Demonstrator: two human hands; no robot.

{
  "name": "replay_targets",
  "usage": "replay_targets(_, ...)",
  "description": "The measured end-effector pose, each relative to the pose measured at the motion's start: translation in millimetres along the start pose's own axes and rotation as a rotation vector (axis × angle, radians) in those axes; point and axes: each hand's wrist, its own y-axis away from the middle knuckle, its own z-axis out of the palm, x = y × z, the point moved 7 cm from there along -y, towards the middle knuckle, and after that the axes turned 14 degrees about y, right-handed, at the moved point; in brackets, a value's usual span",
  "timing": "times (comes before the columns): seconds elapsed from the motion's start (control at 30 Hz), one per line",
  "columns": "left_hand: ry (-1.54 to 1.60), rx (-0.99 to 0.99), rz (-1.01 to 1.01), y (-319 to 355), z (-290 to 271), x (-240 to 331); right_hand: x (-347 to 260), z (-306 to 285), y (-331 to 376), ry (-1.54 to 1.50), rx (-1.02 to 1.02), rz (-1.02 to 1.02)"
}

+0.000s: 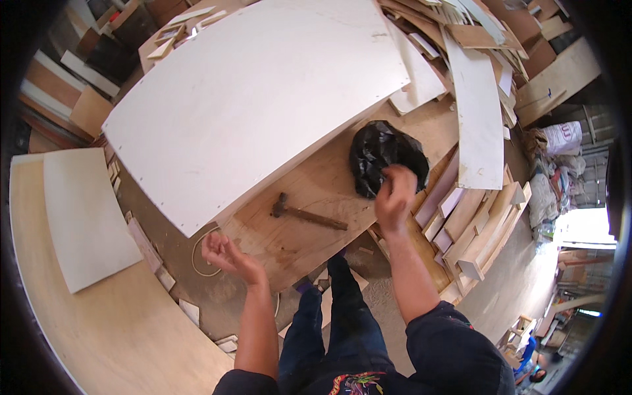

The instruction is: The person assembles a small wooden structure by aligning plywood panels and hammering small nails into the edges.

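My left hand (232,258) is raised beside the near corner of a large white panel (263,99), with its fingers curled together. Whatever it pinches, if anything, is too small to make out. Over the near edge of a black plastic bag (378,150) is my right hand (397,196), its fingers bent in and closed. Its contents, if any, are hidden. Between the hands a hammer (309,215) with a wooden handle lies on the wooden work surface (263,247). Small dark dots run along the panel's edges.
Wooden boards and offcuts (474,105) are piled at the right, above several long narrow wooden pieces (484,230). At the left stands a broad pale board (131,329) with a white sheet (85,217) on it. A cable (196,257) loops below the panel. A person (536,375) is at the far lower right.
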Motion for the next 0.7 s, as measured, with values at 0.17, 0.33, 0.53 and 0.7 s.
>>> replay_targets(0.17,0.021,-0.668,0.076,70.6,111.0,38.2,90.9,57.6,-20.0,0.072,-0.293,0.203)
replay_targets(0.33,0.042,-1.301,0.36,141.9,246.3,88.1,52.5,85.4,-13.0,0.008,-0.601,0.117)
replay_targets(0.53,-0.333,-1.22,0.262,157.0,288.5,20.3,72.8,89.5,-12.0,-0.027,-0.554,0.249)
replay_targets(0.7,-0.276,-1.198,0.184,153.5,284.3,7.7,84.1,78.1,-26.3,-0.191,-0.571,0.442)
